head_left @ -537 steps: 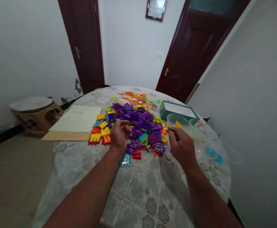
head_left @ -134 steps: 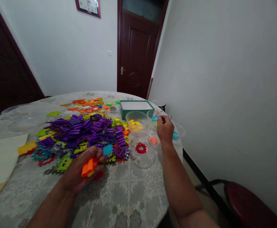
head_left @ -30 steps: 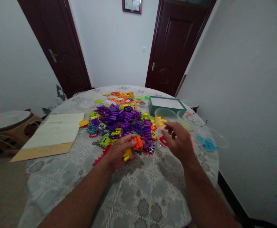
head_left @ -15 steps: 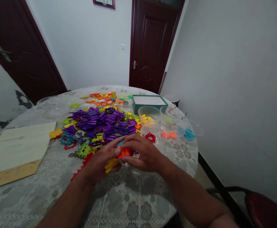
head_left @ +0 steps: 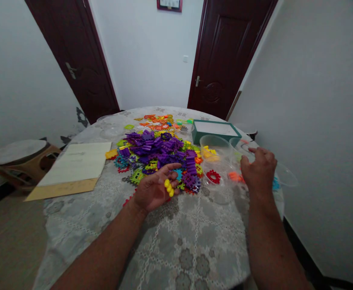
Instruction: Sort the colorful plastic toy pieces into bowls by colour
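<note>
My left hand (head_left: 154, 188) lies palm up on the tablecloth at the near edge of the block pile, with yellow toothed blocks (head_left: 168, 187) held in its curled fingers. My right hand (head_left: 258, 170) hovers over the clear bowls at the right, fingers spread, just right of the bowl of orange pieces (head_left: 233, 176). A red gear (head_left: 213, 176) lies in the nearest clear bowl. A bowl with yellow pieces (head_left: 210, 152) stands behind it. The big heap of purple blocks (head_left: 156, 148) fills the table's middle.
A teal box (head_left: 216, 130) stands behind the bowls. Orange and green pieces (head_left: 156, 121) are spread at the far side. A cream paper pad on brown card (head_left: 73, 163) lies at the left. A low stool (head_left: 16, 155) stands off the round table's left.
The orange blocks have left my left hand, which now keeps only yellow ones. My right hand has moved away from my left hand to the bowls at the right.
</note>
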`<state>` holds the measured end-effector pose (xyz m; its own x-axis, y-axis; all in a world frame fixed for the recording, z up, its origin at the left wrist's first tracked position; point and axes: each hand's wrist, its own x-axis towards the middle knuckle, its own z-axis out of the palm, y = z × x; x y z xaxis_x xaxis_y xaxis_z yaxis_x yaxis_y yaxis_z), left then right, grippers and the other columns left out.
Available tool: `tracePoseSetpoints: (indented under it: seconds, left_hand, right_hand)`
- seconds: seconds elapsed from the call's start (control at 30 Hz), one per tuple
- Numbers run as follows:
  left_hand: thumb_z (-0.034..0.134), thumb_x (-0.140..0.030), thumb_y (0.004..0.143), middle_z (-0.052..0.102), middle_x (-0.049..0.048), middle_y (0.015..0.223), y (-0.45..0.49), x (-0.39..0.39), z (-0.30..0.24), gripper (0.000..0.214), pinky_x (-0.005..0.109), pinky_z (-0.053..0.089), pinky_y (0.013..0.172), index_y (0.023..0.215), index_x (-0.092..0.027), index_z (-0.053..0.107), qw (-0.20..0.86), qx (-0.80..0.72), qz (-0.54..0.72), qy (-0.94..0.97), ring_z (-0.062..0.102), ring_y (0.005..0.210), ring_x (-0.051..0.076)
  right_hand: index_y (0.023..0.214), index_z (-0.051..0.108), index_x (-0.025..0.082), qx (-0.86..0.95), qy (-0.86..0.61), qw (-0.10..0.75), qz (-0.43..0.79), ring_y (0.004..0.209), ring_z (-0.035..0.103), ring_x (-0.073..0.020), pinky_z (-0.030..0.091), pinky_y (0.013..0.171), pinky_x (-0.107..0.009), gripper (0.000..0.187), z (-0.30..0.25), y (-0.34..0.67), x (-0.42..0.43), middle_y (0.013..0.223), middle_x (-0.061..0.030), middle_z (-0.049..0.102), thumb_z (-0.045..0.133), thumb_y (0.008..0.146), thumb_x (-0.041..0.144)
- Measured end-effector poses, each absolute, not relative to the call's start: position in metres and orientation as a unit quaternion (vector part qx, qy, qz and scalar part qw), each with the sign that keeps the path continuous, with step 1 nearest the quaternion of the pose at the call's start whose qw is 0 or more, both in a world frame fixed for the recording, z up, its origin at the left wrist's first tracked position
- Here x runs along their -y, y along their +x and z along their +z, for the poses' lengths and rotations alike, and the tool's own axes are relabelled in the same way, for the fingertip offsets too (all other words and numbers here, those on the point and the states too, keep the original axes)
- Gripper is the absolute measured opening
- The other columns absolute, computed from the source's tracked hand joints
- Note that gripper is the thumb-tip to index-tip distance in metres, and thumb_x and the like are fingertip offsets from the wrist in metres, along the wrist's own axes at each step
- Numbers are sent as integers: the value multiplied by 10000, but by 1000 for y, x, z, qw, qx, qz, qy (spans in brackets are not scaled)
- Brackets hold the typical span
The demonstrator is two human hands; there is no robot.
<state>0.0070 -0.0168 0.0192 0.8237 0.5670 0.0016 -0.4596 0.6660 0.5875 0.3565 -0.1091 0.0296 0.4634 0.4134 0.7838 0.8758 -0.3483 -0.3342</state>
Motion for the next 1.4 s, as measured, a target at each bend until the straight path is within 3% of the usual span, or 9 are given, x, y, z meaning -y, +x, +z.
tracePoseSetpoints:
  seconds: [0.1, 0.23, 0.47, 0.67, 0.77, 1.0, 1.17, 1.27, 1.4]
  left_hand:
    - [694, -95, 590, 580, 36, 944, 10, 15, 11, 694, 309, 523, 723, 1281, -149, 711, 900, -78, 291, 316, 561, 801, 153]
    - [723, -25, 645, 600, 27, 970, 13, 15, 7, 624, 263, 509, 728, 1251, -172, 737, 874, -92, 316, 359, 585, 815, 131]
    - [871, -189, 792, 708, 82, 1224, 9, 17, 13, 563, 304, 553, 844, 1325, -260, 704, 813, -166, 306, 467, 704, 1019, 216]
    - [914, -281, 758, 743, 116, 1198, 13, 17, 12, 536, 355, 587, 854, 1257, -227, 726, 788, -191, 310, 496, 727, 1056, 273]
    - [905, -313, 775, 743, 79, 1018, 15, 16, 11, 458, 316, 589, 749, 1186, -201, 739, 774, -219, 338, 489, 720, 888, 211]
    - [818, -315, 794, 599, -21, 669, 8, 3, 16, 247, 263, 521, 567, 979, -181, 725, 713, -256, 487, 435, 577, 602, 131]
    - [797, -307, 765, 602, -15, 682, 4, 0, 24, 226, 262, 495, 560, 931, -178, 712, 671, -266, 567, 397, 564, 611, 134]
    - [786, -317, 773, 626, -4, 705, 2, -3, 23, 237, 268, 496, 599, 949, -176, 711, 642, -283, 588, 402, 589, 637, 143]
    - [763, -349, 798, 660, 9, 784, -2, -14, 17, 261, 300, 540, 708, 992, -183, 707, 554, -318, 633, 438, 635, 716, 162]
  right_hand:
    - [1128, 713, 168, 480, -688, 453, -303, 1223, 614, -324, 491, 1069, -542, 247, 39, 324, 106, 1229, -172, 688, 593, 926, 242]
    - [1194, 680, 207, 628, -574, 494, -179, 1045, 677, -247, 592, 845, -394, 219, 48, 258, 108, 1149, -117, 710, 591, 996, 237]
    - [1395, 588, 214, 793, -478, 379, 19, 1090, 666, -253, 561, 945, -417, 415, 34, 194, 114, 1229, -120, 708, 674, 1011, 347]
    - [1325, 649, 206, 775, -475, 401, 116, 882, 664, -177, 534, 805, -309, 385, 39, 201, 114, 1058, -65, 718, 732, 987, 371]
    - [1315, 671, 219, 729, -523, 411, 163, 760, 623, -138, 496, 714, -266, 381, 48, 220, 117, 980, -28, 713, 737, 973, 372]
    - [1261, 727, 177, 552, -683, 472, 82, 655, 564, -147, 449, 642, -278, 444, 48, 291, 98, 743, 26, 623, 716, 913, 453]
    - [1494, 587, 174, 438, -695, 569, 35, 739, 655, -178, 544, 687, -326, 674, 37, 321, 78, 1092, -93, 768, 659, 892, 466]
    - [1429, 642, 152, 426, -691, 583, 17, 751, 689, -184, 574, 716, -353, 576, 32, 326, 78, 1194, -138, 771, 585, 919, 413]
    - [1228, 748, 150, 422, -690, 587, -34, 689, 679, -179, 575, 722, -358, 403, 31, 315, 86, 1062, -114, 800, 557, 946, 364]
